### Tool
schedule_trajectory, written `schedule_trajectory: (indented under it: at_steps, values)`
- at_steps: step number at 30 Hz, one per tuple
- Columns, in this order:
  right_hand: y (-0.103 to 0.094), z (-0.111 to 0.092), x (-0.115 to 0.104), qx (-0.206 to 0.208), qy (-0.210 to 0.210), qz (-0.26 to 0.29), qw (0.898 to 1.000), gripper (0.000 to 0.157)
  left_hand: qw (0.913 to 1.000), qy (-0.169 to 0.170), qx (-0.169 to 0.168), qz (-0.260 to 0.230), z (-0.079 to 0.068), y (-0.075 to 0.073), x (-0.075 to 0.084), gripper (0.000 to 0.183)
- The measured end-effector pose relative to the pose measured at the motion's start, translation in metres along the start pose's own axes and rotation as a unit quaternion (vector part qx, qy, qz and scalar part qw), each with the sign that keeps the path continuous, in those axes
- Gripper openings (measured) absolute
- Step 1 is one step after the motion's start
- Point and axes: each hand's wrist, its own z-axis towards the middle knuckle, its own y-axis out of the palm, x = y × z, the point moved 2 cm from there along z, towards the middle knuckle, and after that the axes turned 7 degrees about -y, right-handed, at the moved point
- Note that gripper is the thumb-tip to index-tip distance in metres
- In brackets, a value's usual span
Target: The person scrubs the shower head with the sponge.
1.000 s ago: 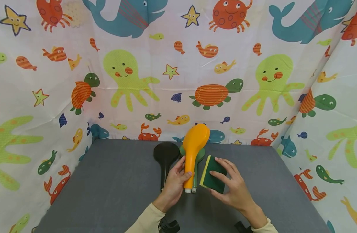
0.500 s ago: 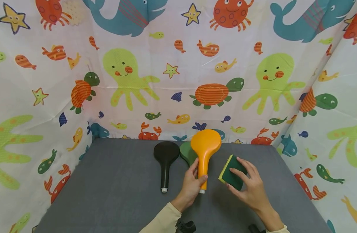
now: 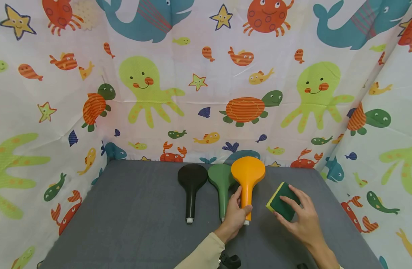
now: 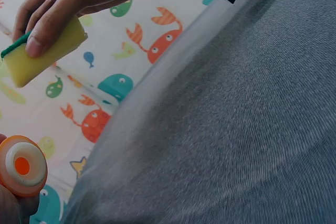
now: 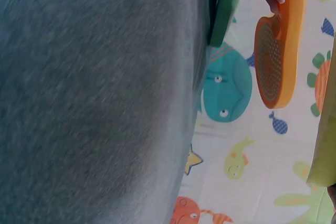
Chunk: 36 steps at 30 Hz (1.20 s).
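Observation:
My left hand (image 3: 233, 218) grips the handle of an orange shower head (image 3: 248, 170), holding it above the table with its smooth back up. Its perforated spray face (image 5: 269, 64) shows in the right wrist view. The white threaded handle end (image 4: 30, 156) points at the left wrist camera. To the right, my right hand (image 3: 303, 220) pinches a sponge (image 3: 282, 203) with a dark green scouring side and a yellow foam side. The sponge is held in the air, apart from the orange shower head. My left hand hides part of the green shower head's handle end.
A black shower head (image 3: 192, 175) and a green shower head (image 3: 220, 175) lie side by side on the grey table (image 3: 135, 209), handles toward me. A white curtain (image 3: 206, 104) printed with sea animals encloses the table's back and sides.
Both hands have moved to the right, carrying the orange shower head and the sponge. The orange shower head has also come lower in view, uncovering most of the green one.

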Motion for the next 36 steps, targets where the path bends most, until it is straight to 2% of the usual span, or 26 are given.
schedule_trajectory:
  at_steps: [14, 28, 36]
  values:
    - [-0.007, -0.010, 0.013, -0.005, 0.043, -0.017, 0.999, 0.059, 0.9985, -0.031, 0.010, 0.043, 0.023, 0.029, -0.025, 0.078]
    - [-0.007, -0.018, 0.017, -0.010, 0.047, -0.021, 0.999, 0.060, 0.9967, -0.049, 0.001, 0.065, 0.039, 0.035, -0.043, 0.076]
    - [-0.004, -0.011, 0.014, -0.012, 0.038, -0.005, 0.999, 0.060, 0.9965, -0.057, 0.003, 0.061, 0.040, 0.033, -0.045, 0.074]
